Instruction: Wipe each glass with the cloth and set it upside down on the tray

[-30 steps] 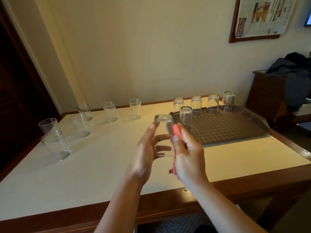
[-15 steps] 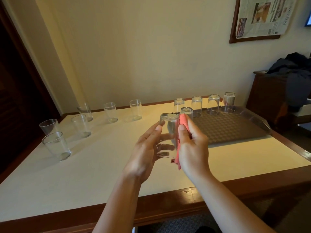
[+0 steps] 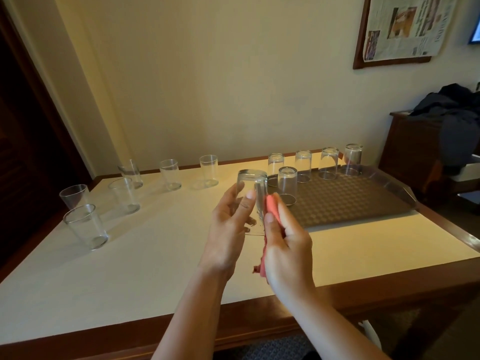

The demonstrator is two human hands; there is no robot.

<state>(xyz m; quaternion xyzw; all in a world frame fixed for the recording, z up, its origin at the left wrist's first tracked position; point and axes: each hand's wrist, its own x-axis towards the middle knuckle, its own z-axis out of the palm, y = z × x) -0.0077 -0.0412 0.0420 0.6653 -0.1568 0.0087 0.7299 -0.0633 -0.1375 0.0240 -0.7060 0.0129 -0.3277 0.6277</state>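
Observation:
My left hand (image 3: 230, 224) holds a clear glass (image 3: 252, 185) upside down above the table, fingers and thumb curled round it. My right hand (image 3: 287, 242) grips a pink cloth (image 3: 271, 207) and presses it against the glass's right side. The brown tray (image 3: 363, 203) lies to the right with several glasses set upside down on it, the nearest (image 3: 287, 184) just behind the cloth. Several upright glasses stand on the left of the table, one (image 3: 85, 226) closest to me.
The white-topped table (image 3: 130, 268) has a wooden rim and stands against the wall. A dark wooden cabinet (image 3: 415, 152) with dark clothes piled on it is at the right. A dark doorway is on the left.
The cloth has slid along the glass's side: up toward the base, then back down a little. The glass stays held upside down in my left hand.

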